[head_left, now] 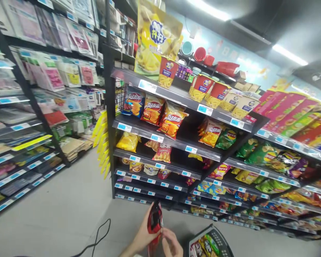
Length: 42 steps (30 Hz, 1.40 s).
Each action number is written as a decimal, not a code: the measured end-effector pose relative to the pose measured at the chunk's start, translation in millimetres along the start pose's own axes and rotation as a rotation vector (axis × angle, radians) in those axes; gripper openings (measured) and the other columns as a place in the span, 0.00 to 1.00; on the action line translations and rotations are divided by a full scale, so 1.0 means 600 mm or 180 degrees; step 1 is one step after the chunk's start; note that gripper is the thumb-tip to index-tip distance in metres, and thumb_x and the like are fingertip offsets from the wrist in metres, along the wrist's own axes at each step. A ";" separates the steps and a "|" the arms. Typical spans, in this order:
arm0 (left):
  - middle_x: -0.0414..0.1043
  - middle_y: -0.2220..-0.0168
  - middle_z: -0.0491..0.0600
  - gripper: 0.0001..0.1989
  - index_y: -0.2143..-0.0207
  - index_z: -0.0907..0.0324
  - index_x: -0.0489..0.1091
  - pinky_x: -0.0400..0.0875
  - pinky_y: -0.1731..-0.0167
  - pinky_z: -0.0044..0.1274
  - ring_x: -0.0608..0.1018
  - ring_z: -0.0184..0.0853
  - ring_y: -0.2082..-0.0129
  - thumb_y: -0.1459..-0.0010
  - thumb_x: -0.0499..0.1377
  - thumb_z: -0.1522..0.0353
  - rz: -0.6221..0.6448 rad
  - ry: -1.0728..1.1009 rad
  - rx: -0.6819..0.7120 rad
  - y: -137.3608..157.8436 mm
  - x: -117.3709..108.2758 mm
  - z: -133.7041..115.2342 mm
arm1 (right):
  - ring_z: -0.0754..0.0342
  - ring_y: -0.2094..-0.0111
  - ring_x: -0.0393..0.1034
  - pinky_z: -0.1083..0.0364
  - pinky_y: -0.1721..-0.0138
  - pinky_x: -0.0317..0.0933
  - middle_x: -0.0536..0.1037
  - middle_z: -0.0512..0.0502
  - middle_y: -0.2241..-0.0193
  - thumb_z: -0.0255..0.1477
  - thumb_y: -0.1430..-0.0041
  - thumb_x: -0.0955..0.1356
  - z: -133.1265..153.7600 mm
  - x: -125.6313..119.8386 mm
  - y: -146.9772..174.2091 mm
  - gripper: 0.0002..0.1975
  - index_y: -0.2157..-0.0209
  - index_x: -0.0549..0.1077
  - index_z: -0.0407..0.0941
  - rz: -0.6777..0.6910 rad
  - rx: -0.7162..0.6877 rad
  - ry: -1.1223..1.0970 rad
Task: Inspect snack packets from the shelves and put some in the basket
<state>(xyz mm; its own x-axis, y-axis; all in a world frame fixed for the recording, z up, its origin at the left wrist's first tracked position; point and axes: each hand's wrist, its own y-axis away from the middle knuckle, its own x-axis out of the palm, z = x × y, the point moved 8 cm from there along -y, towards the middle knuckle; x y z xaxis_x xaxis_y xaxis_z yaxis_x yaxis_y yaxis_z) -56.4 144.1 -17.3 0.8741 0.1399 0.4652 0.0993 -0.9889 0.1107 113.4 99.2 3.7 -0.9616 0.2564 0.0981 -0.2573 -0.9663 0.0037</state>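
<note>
Low in the middle of the view, my left hand (143,229) is closed around a red and black snack packet (155,218), held upright with its narrow side toward me. The fingers of my right hand (172,243) are bent and pinch the packet's right edge near its lower part. Just right of my hands, a dark shopping basket (221,240) on the floor contains several colourful snack bags (206,246).
A long black snack shelf (165,134) runs across ahead, carrying chip bags (172,119) and paper snack cups (167,73). Stationery shelving (21,125) stands on the left. Yellow strips (103,142) hang at the shelf end. A black cable (96,237) lies at lower left.
</note>
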 end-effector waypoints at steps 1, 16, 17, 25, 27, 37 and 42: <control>0.69 0.37 0.51 0.45 0.44 0.42 0.69 0.55 0.34 0.33 0.63 0.56 0.32 0.68 0.75 0.68 -0.0004 0.0192 -0.0128 -0.002 -0.001 0.002 | 0.34 0.54 0.75 0.38 0.51 0.70 0.81 0.42 0.60 0.43 0.58 0.79 -0.004 -0.021 -0.003 0.12 0.69 0.84 0.57 -0.0216 0.0033 0.0079; 0.80 0.55 0.64 0.40 0.47 0.68 0.72 0.70 0.48 0.44 0.81 0.57 0.52 0.44 0.54 0.41 0.0739 0.2124 -0.2025 0.067 0.094 -0.051 | 0.43 0.56 0.78 0.45 0.58 0.72 0.81 0.42 0.54 0.50 0.50 0.75 0.040 0.035 0.149 0.24 0.57 0.78 0.50 0.0860 0.1726 -0.1728; 0.80 0.55 0.64 0.42 0.46 0.68 0.71 0.70 0.48 0.44 0.81 0.57 0.52 0.44 0.53 0.40 0.0767 0.2126 -0.2027 0.075 0.097 -0.053 | 0.43 0.56 0.78 0.44 0.58 0.72 0.82 0.42 0.55 0.47 0.50 0.77 0.043 0.032 0.155 0.23 0.57 0.77 0.50 0.0814 0.1653 -0.1724; 0.80 0.54 0.65 0.45 0.42 0.68 0.68 0.70 0.49 0.46 0.81 0.58 0.53 0.44 0.53 0.38 0.1175 0.2316 -0.1998 0.123 0.107 -0.047 | 0.43 0.61 0.79 0.44 0.60 0.75 0.83 0.41 0.58 0.35 0.54 0.80 0.046 0.027 0.182 0.25 0.54 0.76 0.46 0.0971 0.1574 -0.1491; 0.80 0.54 0.65 0.45 0.42 0.67 0.68 0.70 0.50 0.46 0.81 0.57 0.54 0.44 0.52 0.38 0.1229 0.2473 -0.1929 0.123 0.101 -0.049 | 0.44 0.62 0.80 0.45 0.60 0.76 0.83 0.42 0.59 0.33 0.56 0.81 0.045 0.039 0.180 0.25 0.55 0.76 0.45 0.1063 0.1603 -0.1459; 0.81 0.57 0.64 0.42 0.45 0.64 0.72 0.74 0.53 0.43 0.82 0.56 0.55 0.41 0.46 0.38 0.0807 0.2556 -0.2005 0.100 0.062 -0.027 | 0.46 0.66 0.80 0.45 0.59 0.76 0.83 0.44 0.62 0.34 0.55 0.81 0.017 0.039 0.175 0.32 0.48 0.74 0.46 0.0755 0.1887 -0.0965; 0.81 0.57 0.64 0.42 0.45 0.65 0.72 0.74 0.54 0.43 0.82 0.55 0.57 0.41 0.50 0.39 0.0684 0.2509 -0.1995 0.096 0.064 -0.009 | 0.47 0.65 0.80 0.47 0.58 0.75 0.84 0.44 0.63 0.36 0.53 0.80 0.017 0.022 0.168 0.27 0.51 0.76 0.45 0.0813 0.1730 -0.0688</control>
<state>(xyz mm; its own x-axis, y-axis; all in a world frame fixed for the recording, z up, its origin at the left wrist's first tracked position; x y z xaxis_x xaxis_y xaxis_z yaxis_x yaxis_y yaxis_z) -19.6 92.6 11.8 0.2613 0.1799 0.9484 -0.4857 -0.8245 0.2902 75.8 5.0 15.6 -0.9305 0.0611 0.3611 0.1175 -0.8841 0.4524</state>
